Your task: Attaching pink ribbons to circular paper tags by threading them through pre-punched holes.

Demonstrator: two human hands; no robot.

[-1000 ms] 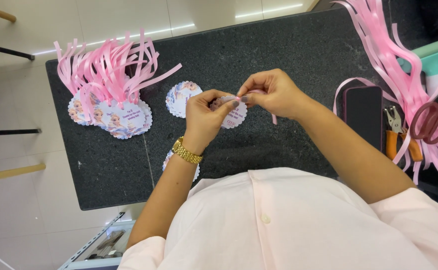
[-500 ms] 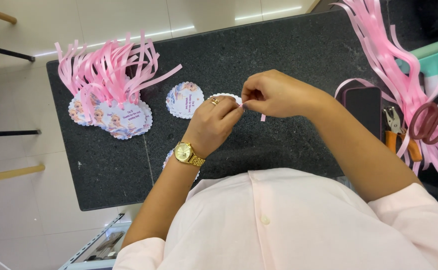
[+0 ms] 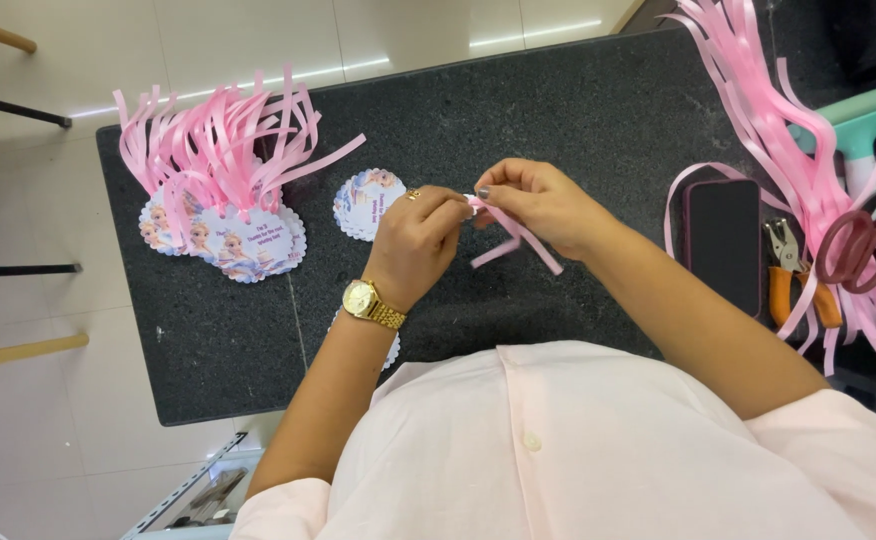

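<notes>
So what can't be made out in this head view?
- The tag being tied: hidden behind the left hand and right hand; only its pink ribbon tails show.
- Scalloped tag under the left wrist: mostly covered by the forearm.
- Scissors: blades buried under ribbon strips.
- Teal tool: cut off by the right edge.

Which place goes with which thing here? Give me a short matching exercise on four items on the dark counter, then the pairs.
Things:
1. pink ribbon piece
2. dark phone
3. scissors
4. stack of ribboned round tags

Places:
A. at the counter's far left
B. pinched between the left hand and right hand
C. at the far right, on the loose pink ribbon strips
D. flat, right of the right forearm, beside the orange-handled punch pliers

Pairs: 1-B, 2-D, 3-C, 4-A
</notes>
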